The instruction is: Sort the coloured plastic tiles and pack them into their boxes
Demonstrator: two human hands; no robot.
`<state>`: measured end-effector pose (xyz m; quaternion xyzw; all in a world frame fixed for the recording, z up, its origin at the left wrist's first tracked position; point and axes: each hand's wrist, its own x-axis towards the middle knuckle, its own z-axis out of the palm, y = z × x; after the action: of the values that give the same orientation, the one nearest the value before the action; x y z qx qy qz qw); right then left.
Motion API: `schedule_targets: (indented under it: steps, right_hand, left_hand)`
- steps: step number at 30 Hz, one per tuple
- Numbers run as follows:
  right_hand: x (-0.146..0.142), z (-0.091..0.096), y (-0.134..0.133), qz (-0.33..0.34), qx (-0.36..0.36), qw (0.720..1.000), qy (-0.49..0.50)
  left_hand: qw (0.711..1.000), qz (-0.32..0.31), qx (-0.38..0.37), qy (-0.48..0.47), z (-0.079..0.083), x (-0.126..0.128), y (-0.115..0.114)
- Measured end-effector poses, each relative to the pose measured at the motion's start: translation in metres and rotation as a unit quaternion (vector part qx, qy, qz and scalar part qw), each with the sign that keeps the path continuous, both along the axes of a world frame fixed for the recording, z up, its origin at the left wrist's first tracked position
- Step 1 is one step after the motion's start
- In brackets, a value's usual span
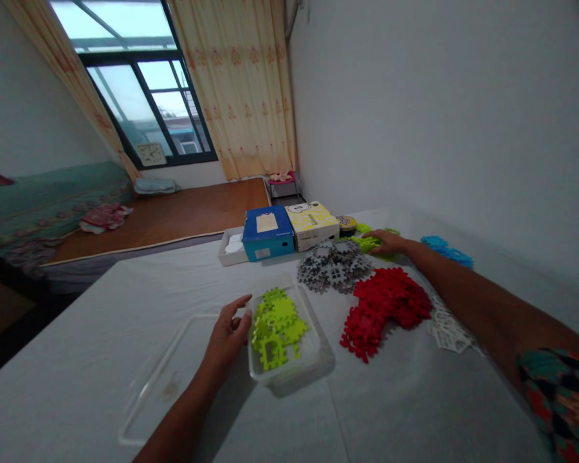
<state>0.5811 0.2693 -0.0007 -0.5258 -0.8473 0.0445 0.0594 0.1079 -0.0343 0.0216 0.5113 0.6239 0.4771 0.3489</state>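
A table [101,321] under a white cloth carries everything inspected. At its far side stand a blue box [269,235] and, touching it on the right, a yellow-and-white box [314,225]; their placement presumably keeps them out of the working area. Nearer and to the right lies a heap of red pieces [388,302], with a heap of grey pieces [332,265] just beyond it; the separation appears to be by colour. A clear lid [174,328] lies flat at left, off its tub, which leaves the contents reachable from above. The clear tub [313,350] sits upright near the middle, between both arms, holding loose green pieces [280,325]. The left hand [231,331] is at the tub's left wall, fingers half curled, nothing visible in its grasp; it seems placed to steady the tub, though firm contact cannot be confirmed. The right hand [386,242] reaches far right, fingers bent over more green pieces [367,244] beyond the grey heap; whether it grips any cannot be told. Smallest noted: blue pieces [448,251], right of that hand.
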Motion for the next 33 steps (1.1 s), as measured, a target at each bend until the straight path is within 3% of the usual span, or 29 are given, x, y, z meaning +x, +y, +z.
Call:
schedule_targets:
  steps: [6, 10, 13, 17, 21, 25, 29, 31, 33]
  right_hand:
    - [-0.004, -0.009, -0.008, -0.04, 0.048, 0.996, 0.065]
    - [0.002, -0.005, -0.007, -0.067, 0.08, 0.989, 0.1]
    - [0.009, 0.009, -0.008, -0.078, 0.095, 0.986, 0.112]
    - [-0.003, 0.044, -0.019, -0.068, 0.123, 0.979, 0.144]
    - [-0.07, 0.086, -0.062, 0.074, 0.125, 0.963, 0.228]
    - [-0.168, 0.111, -0.14, 0.195, 0.016, 0.924, 0.33]
    - [-0.243, 0.103, -0.204, 0.236, -0.199, 0.858, 0.411]
    - [-0.265, 0.091, -0.218, 0.233, -0.258, 0.831, 0.434]
    - [-0.275, 0.08, -0.223, 0.239, -0.294, 0.828, 0.414]
  left_hand:
    - [1.0, 0.006, 0.005, -0.008, -0.003, -0.001, 0.002]
    - [1.0, 0.008, 0.022, 0.001, -0.008, -0.003, 0.005]
    - [0.999, 0.002, 0.035, 0.002, -0.01, -0.003, 0.006]
    - [0.999, -0.007, 0.046, -0.005, -0.011, -0.003, 0.007]
    - [0.998, -0.005, 0.059, 0.001, -0.014, -0.001, 0.008]
    - [0.997, 0.0, 0.073, 0.009, -0.018, 0.0, 0.01]
    - [0.997, -0.002, 0.083, 0.005, -0.02, 0.001, 0.012]
    - [0.997, -0.005, 0.083, 0.002, -0.021, 0.001, 0.012]
    - [0.997, -0.006, 0.083, 0.005, -0.021, 0.0, 0.012]
